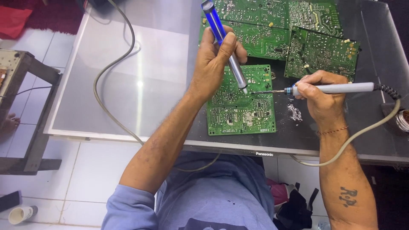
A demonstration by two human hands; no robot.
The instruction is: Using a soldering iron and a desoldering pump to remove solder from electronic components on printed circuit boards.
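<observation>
At frame centre, the left hand (215,64) grips a blue-and-silver desoldering pump (225,42), the right hand (317,96) pinches a grey-handled soldering iron (336,88); both tips meet on the green rectangular circuit board (240,113), the joint itself too small to see.

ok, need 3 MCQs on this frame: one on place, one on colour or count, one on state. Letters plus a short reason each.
1. Where do the tips of the two tools meet?
A. on the small green circuit board
B. on the grey cable
C. on the white cup

2. What colour is the upper part of the desoldering pump?
A. red
B. blue
C. yellow

3. How is the soldering iron held?
A. lying loose on the table
B. gripped in the right hand
C. hanging by its cord

Answers:
1 A: both tips touch the small green circuit board.
2 B: the desoldering pump in the left hand is blue on top.
3 B: the right hand closes around the soldering iron.
</observation>
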